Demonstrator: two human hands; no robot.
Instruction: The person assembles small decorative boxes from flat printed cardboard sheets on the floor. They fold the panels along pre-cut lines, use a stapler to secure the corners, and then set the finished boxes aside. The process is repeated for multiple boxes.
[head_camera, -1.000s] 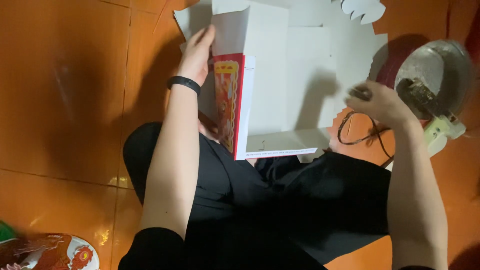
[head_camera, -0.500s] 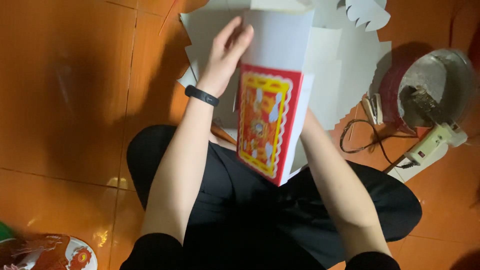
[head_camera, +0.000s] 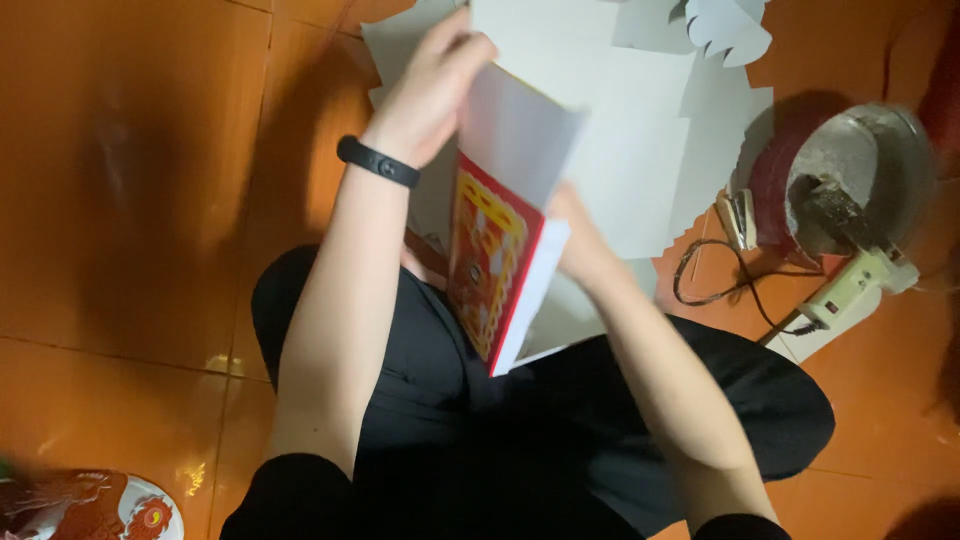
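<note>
Your left hand (head_camera: 425, 95) now grips the white flap of the card box (head_camera: 500, 260) over your lap, right hand (head_camera: 580, 240) has slid behind it, grip hidden, box tilted further, so folding continues.

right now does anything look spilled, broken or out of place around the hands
Nothing looks spilled or broken. The left hand and right hand hold a half-folded white cardboard box with a red and yellow printed panel. Loose card sheets and a glue gun lie on the orange tiled floor.
</note>
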